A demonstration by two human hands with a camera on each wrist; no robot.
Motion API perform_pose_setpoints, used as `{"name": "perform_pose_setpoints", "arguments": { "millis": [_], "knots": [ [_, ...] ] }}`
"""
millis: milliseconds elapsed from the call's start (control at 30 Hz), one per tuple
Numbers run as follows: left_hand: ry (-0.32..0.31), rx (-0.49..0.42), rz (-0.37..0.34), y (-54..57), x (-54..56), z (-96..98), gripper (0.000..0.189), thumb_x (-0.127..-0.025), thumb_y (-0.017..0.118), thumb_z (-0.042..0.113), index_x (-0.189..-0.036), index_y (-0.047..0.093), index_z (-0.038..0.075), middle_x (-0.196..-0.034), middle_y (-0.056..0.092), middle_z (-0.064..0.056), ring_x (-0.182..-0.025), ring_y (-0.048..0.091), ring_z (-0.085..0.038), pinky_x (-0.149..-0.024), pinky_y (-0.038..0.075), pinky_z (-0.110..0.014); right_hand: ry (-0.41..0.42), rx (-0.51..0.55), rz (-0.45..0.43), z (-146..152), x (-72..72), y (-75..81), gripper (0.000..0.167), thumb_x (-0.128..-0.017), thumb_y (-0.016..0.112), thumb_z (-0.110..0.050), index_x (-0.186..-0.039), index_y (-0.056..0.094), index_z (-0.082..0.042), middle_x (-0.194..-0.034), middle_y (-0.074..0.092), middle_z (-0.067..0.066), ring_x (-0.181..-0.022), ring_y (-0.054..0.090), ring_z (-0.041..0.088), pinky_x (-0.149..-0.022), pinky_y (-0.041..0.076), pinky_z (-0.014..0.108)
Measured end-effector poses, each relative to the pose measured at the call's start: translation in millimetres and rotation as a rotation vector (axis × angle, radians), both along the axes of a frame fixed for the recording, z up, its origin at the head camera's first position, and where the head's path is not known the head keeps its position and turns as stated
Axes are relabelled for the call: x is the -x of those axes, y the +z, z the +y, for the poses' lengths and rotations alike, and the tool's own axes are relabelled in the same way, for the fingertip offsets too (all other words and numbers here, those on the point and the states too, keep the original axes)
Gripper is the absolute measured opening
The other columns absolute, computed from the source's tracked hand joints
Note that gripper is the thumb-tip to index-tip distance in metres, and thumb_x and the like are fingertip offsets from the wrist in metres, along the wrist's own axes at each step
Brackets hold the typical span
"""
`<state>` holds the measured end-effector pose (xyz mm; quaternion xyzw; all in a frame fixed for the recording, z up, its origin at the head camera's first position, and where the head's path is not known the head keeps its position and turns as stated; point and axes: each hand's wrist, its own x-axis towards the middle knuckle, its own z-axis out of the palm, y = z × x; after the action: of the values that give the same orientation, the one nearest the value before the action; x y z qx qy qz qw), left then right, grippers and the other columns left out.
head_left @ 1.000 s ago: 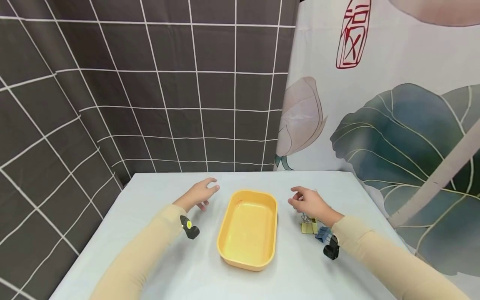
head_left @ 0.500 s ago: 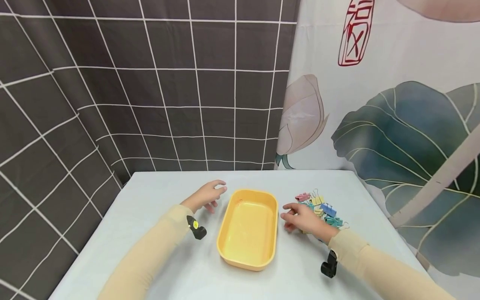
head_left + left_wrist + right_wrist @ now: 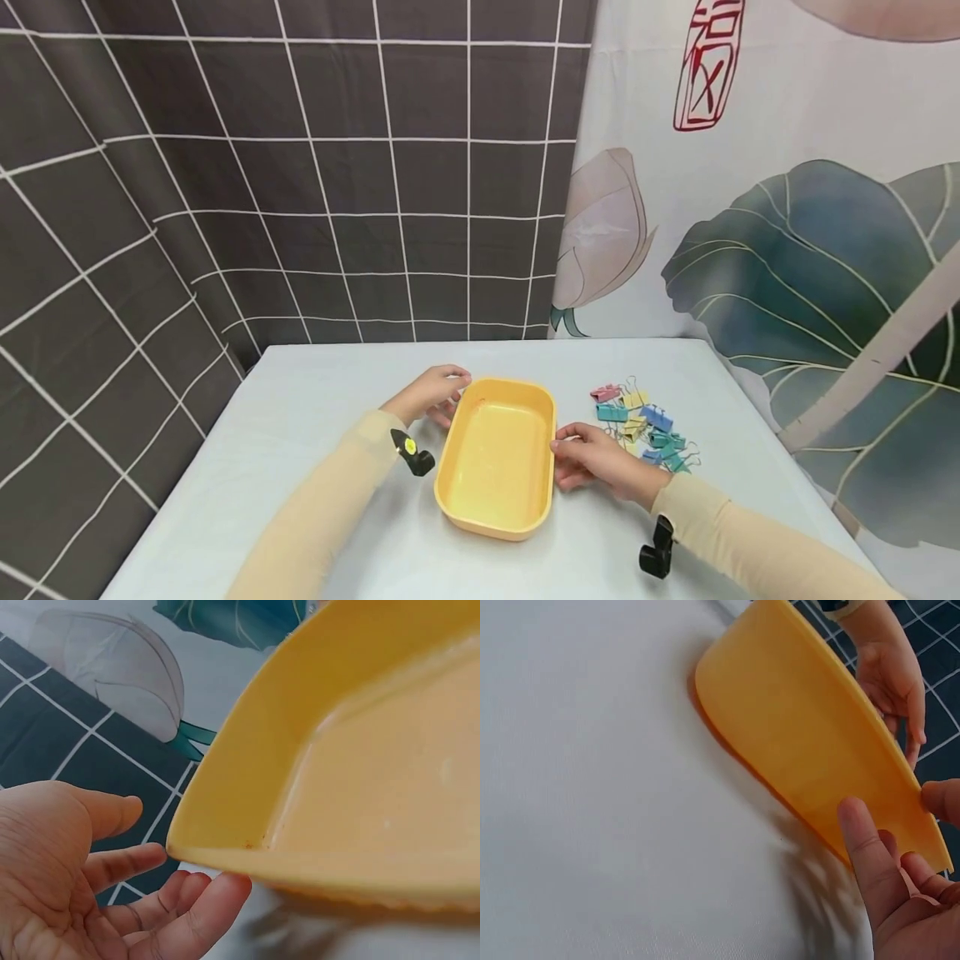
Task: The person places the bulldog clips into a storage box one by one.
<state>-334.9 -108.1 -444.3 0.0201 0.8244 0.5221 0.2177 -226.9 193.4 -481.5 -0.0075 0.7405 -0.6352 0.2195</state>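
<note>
A yellow rectangular plastic tray (image 3: 495,450) rests on the white table between the two hands, nothing inside it. At its far left corner is the left hand (image 3: 429,395). In the left wrist view that hand's loosely spread fingers (image 3: 214,915) reach the outside of the rim, the thumb apart from it. On the tray's right side, the right hand (image 3: 596,458) has its fingertips at the outer wall. In the right wrist view the extended fingers (image 3: 862,840) lie along that wall, and the thumb's tip (image 3: 934,796) is at the rim.
A loose pile of binder clips (image 3: 641,425) in pink, yellow, blue and teal lies on the table (image 3: 360,550), right of the tray and behind the right hand. Dark gridded cloth (image 3: 337,183) and a lotus-print curtain (image 3: 750,250) hang behind the table.
Both hands have moved inward to the tray's sides, the left rightward and the right leftward and nearer. The clip pile, earlier mostly hidden by the right hand, now shows. The tray stays put.
</note>
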Motion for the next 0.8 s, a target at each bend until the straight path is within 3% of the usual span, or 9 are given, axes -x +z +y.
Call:
{"name": "perform_pose_setpoints", "arguments": {
  "millis": [300, 600, 800],
  "knots": [
    [-0.002, 0.023, 0.001, -8.8, 0.0, 6.5, 0.03, -0.102, 0.06, 0.015, -0.131, 0.062, 0.008, -0.099, 0.07, -0.013, -0.072, 0.07, -0.023, -0.056, 0.063, -0.034, -0.019, 0.082, -0.029, -4, 0.8, 1.9, 0.041, -0.099, 0.061, -0.014, -0.128, 0.044, 0.009, -0.095, 0.068, 0.018, -0.073, 0.069, 0.019, -0.069, 0.064, 0.034],
    [0.023, 0.013, 0.001, -15.3, 2.4, 8.3, 0.027, -0.102, 0.059, 0.015, -0.128, 0.065, 0.009, -0.094, 0.07, -0.015, -0.065, 0.066, -0.021, -0.049, 0.059, -0.03, -0.024, 0.123, -0.004, -7, 1.8, 2.3, 0.036, -0.1, 0.057, -0.009, -0.126, 0.043, 0.012, -0.098, 0.064, 0.018, -0.077, 0.067, 0.019, -0.071, 0.065, 0.034],
    [0.062, -0.015, -0.019, -15.3, 6.7, 7.8, 0.028, -0.102, 0.059, 0.015, -0.129, 0.063, 0.009, -0.095, 0.068, -0.014, -0.066, 0.064, -0.02, -0.048, 0.058, -0.027, -0.099, 0.125, 0.003, -9, 11.4, 0.1, 0.034, -0.101, 0.056, -0.009, -0.127, 0.045, 0.009, -0.095, 0.061, 0.014, -0.075, 0.063, 0.018, -0.065, 0.064, 0.032]
  ]
}}
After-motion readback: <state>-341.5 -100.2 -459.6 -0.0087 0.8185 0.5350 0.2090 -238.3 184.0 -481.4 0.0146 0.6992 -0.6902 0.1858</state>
